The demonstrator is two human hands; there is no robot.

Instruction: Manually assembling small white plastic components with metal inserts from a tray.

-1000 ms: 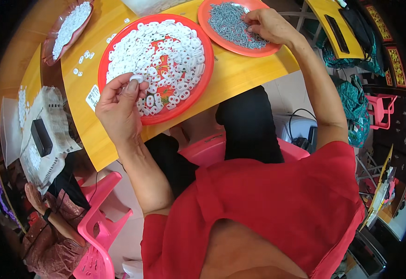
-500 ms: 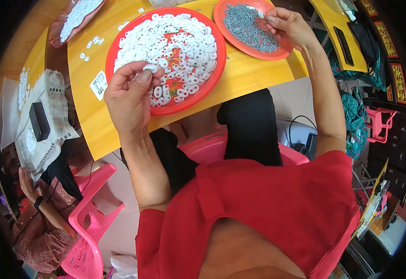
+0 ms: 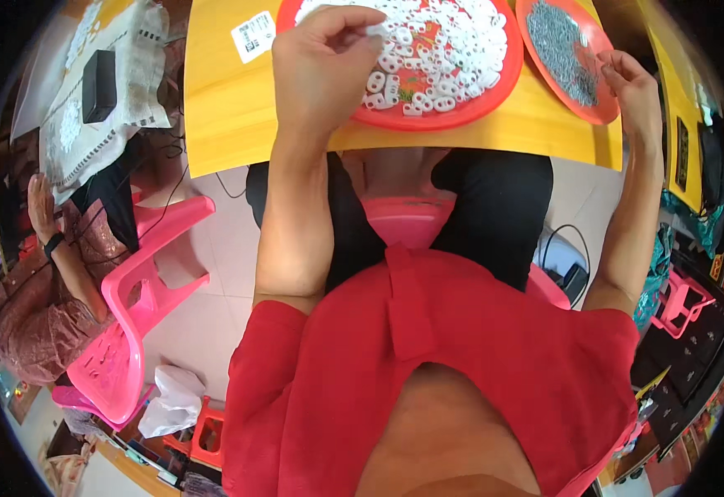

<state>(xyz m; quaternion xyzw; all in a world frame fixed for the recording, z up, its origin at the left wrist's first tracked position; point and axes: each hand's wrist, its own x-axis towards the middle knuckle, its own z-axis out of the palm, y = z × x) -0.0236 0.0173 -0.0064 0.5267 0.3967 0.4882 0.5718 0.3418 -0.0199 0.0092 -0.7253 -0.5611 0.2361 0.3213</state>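
Note:
My left hand (image 3: pixel 319 79) is over the left side of a round red tray (image 3: pixel 453 124) heaped with small white plastic pieces (image 3: pixel 445 51), many showing two holes. Thumb and forefinger are closed on one white plastic piece (image 3: pixel 375 31), partly hidden and blurred. My right hand (image 3: pixel 637 95) is at the right rim of a smaller orange-red plate (image 3: pixel 604 109). Its thumb and fingertips are pinched together, and what they hold, if anything, cannot be made out. Many thin grey metal pins (image 3: pixel 561 50), like nails or screws, fill that plate.
Both dishes stand on a yellow table (image 3: pixel 229 108) with a white printed label (image 3: pixel 253 36). At left, a cloth-covered surface bears a black box (image 3: pixel 99 86). Another person's hand (image 3: pixel 41 207) is below it, near a pink chair (image 3: pixel 130 306). A white bag (image 3: pixel 173 402) lies on the floor.
The view has shifted, so the table sits higher in the picture. My right hand has moved from above the pins to the plate's right rim. My left hand stays pinched by the tray.

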